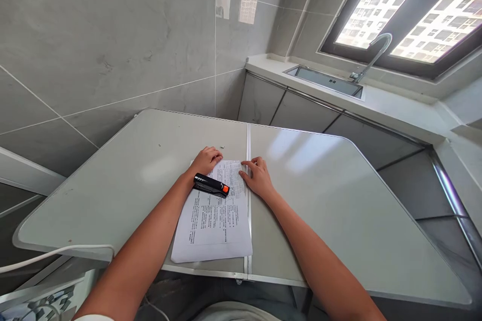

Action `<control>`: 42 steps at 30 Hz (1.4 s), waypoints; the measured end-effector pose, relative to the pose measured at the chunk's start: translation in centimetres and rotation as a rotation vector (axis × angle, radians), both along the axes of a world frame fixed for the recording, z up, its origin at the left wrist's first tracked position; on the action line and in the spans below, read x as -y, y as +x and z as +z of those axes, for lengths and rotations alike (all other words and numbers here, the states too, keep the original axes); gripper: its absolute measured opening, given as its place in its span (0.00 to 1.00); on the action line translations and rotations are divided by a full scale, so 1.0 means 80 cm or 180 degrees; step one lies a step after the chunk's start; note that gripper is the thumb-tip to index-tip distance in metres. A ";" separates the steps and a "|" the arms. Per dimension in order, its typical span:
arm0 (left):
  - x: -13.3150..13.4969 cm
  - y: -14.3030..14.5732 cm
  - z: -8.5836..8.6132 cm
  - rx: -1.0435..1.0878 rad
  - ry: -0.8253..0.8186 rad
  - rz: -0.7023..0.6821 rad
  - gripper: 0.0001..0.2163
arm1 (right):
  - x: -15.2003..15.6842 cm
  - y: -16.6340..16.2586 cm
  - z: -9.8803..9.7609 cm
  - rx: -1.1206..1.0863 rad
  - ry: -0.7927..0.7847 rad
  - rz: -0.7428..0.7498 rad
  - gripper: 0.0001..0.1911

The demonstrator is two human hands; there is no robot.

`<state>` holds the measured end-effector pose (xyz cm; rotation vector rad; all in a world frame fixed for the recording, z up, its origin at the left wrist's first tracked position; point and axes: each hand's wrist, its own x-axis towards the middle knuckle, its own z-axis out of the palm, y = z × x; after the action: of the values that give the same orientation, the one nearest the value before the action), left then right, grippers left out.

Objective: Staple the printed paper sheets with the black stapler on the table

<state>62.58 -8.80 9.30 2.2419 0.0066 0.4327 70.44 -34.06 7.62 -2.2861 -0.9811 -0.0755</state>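
Printed sheets of paper (pixel 214 230) lie in a stack on the folding table, left of its centre seam. A black stapler (pixel 211 185) with an orange tip rests across their upper part. Over the stack's top left corner lies my left hand (pixel 206 160), its fingers lightly bent and pointing right, with the wrist beside the stapler's end. My right hand (pixel 259 176) is at the top right edge; its thumb and index finger are apart and touch the paper's side, while the other fingers curl slightly. Neither hand is on the stapler.
A tiny dark bit (pixel 222 147) lies beyond the paper on the pale table (pixel 320 200). A white cable (pixel 75 247) crosses the table's front left edge. Behind stand a tiled wall (pixel 113 35), a counter with a sink (pixel 327 83) and a tap (pixel 376 55) under a window.
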 end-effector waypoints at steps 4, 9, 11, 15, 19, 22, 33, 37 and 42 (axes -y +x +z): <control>-0.003 0.000 -0.004 -0.0247 0.0288 -0.0090 0.06 | 0.002 -0.001 0.004 -0.0134 0.0070 0.0171 0.17; -0.001 0.001 -0.006 -0.0438 0.0325 -0.0117 0.04 | 0.003 0.000 0.007 -0.0384 0.0239 0.0245 0.17; -0.001 0.002 -0.006 -0.0398 0.0316 -0.0117 0.04 | 0.004 -0.001 0.008 -0.0505 0.0310 0.0216 0.18; 0.000 0.002 -0.002 -0.0290 0.0279 -0.0126 0.05 | 0.002 -0.004 0.012 -0.0794 0.0475 0.0319 0.17; 0.004 -0.001 0.004 -0.0110 0.0119 -0.0174 0.05 | -0.003 -0.010 0.015 -0.0903 0.0641 0.0365 0.17; 0.007 -0.005 0.009 -0.0141 -0.0089 -0.0202 0.05 | -0.005 -0.012 0.016 -0.0797 0.0599 0.0389 0.16; 0.011 -0.006 0.010 -0.0156 -0.0388 -0.0122 0.07 | -0.002 -0.009 0.020 -0.0837 0.0657 0.0495 0.20; 0.011 -0.005 0.010 -0.0199 -0.0358 -0.0172 0.06 | -0.003 -0.009 0.020 -0.0785 0.0618 0.0629 0.14; 0.010 -0.005 0.009 -0.0214 -0.0240 -0.0158 0.07 | -0.003 -0.009 0.021 -0.0702 0.0475 0.0753 0.12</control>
<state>62.16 -9.61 10.05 2.1767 0.0022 0.3250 69.74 -33.80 9.27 -1.9803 -1.0821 0.1931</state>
